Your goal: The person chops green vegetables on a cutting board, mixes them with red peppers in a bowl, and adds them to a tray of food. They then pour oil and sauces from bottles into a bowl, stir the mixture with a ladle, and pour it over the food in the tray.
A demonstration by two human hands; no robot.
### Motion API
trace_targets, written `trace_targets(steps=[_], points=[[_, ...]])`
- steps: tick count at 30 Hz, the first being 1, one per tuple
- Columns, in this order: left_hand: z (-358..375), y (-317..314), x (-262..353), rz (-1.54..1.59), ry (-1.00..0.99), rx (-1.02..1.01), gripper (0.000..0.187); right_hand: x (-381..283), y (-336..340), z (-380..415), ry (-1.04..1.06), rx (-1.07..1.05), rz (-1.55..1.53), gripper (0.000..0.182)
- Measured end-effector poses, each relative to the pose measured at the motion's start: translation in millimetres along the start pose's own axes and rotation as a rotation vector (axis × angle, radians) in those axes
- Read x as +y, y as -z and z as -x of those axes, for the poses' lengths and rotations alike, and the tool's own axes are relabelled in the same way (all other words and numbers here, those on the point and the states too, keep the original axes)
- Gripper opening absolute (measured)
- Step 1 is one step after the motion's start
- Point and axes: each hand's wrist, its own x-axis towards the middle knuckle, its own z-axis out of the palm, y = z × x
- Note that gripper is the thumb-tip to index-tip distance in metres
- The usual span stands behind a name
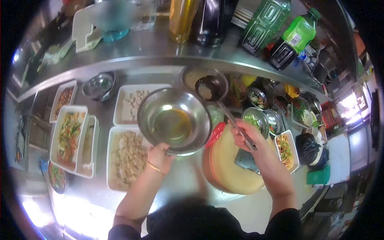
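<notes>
A wide stainless steel bowl [146, 120] is tilted toward me, with a little yellowish liquid in its bottom. My left hand [159, 157] grips its near rim, the thumb over the edge. The fingers of my right hand [247, 135] are wrapped round the handle of a metal ladle [229, 114]. The ladle's cup overlaps another metal bowl [187, 76] under the shelf, which holds something pale. Below my right hand, a dark cleaver blade [245, 161] lies on a thick round chopping board [222, 172]. Red peppers [216, 134] are at the board's far left edge.
White trays of pale cubes [129, 154], small pale pieces [134, 100] and mixed vegetables [69, 136] stand left. Rightward are small metal bowls and a white tray of shredded food [285, 150]. A steel shelf [152, 52] with bottles [296, 38] crosses above the counter.
</notes>
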Motion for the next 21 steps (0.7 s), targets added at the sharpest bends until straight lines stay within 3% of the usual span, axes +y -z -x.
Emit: trace_targets(steps=[5, 9, 13, 16, 19, 21], points=[[34, -7, -20, 0.081, 0.022, -0.053, 0.067, 39, -13, 55, -0.027, 0.081, 0.296, 0.017], [74, -19, -30, 0.075, -0.043, -0.017, 0.071, 77, -16, 81, 0.09, 0.146, 0.633, 0.028], [99, -17, -38, 0.044, -0.097, 0.01, 0.076, 90, -20, 111, 0.42, 0.166, 1.113, 0.036], [110, -12, -41, 0.08, -0.113, -0.009, 0.078, 91, -18, 116, 1.014, 0.213, 1.616, 0.037], [116, -5, -46, 0.121, -0.189, -0.017, 0.079, 89, -26, 111, 1.279, 0.198, 1.709, 0.038], [122, -7, -46, 0.14, -0.288, 0.021, 0.074, 96, -35, 106, 1.1, 0.082, 1.544, 0.038]])
